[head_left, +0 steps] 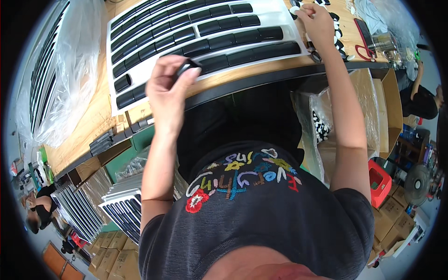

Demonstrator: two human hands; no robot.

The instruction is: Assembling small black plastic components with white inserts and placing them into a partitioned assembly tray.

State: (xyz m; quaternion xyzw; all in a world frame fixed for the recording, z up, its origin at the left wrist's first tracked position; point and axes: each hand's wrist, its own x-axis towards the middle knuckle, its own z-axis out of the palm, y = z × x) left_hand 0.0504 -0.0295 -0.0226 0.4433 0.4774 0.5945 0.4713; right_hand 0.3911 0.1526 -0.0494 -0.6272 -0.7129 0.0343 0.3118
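In my left hand (168,86), thumb and fingers pinch a short glossy black cylinder (185,70), raised over the near edge of a white tray (280,19). Rows of similar black cylinders (200,47) lie end to end on that tray, and a single one (122,82) sits apart at its left. At the tray's far right corner, my right hand (319,25) has its fingertips closed on a small round white piece (294,11), partly hidden by the fingers. Several small black and white round pieces (337,33) are scattered just right of this hand.
A phone (363,32) with a red strap lies on the wooden table's right side. Plastic-wrapped stacked trays (46,65) stand at the left. Below the table edge are an open lined carton (345,112), a red bin (380,182) and more filled trays (122,212). Other people are farther off.
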